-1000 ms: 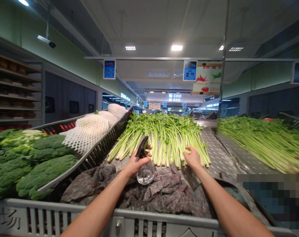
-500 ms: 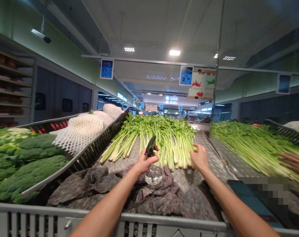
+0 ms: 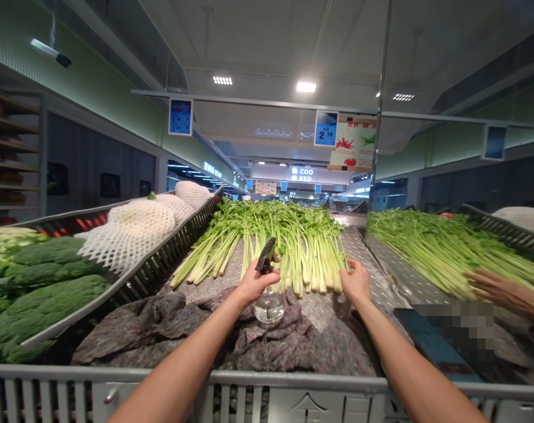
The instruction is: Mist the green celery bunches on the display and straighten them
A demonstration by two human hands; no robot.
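Note:
My left hand (image 3: 255,283) is closed around the neck of a clear spray bottle (image 3: 269,308) with a black trigger head (image 3: 265,257). The bottle is upright above the crumpled dark grey cloth (image 3: 275,346). Celery (image 3: 308,258) lies spread on the metal tread plate (image 3: 323,308), its pale stalk ends towards me and its leaves at the far side. My right hand (image 3: 356,281) is at the right edge of the celery, its fingertips against the outermost stalks. Its fingers look stretched out in the mirror, where the hand's reflection (image 3: 504,292) shows.
A black slatted divider (image 3: 161,264) runs along the left, with broccoli (image 3: 50,305) and net-wrapped produce (image 3: 134,226) beyond it. A mirror wall (image 3: 425,258) stands on the right. A phone-like dark device (image 3: 438,343) lies at the lower right. The grey crate rim (image 3: 302,380) crosses the front.
The view has turned slightly right, so everything sits a little further left. Both hands keep nearly the same places, the left on the spray bottle and the right at the celery's edge.

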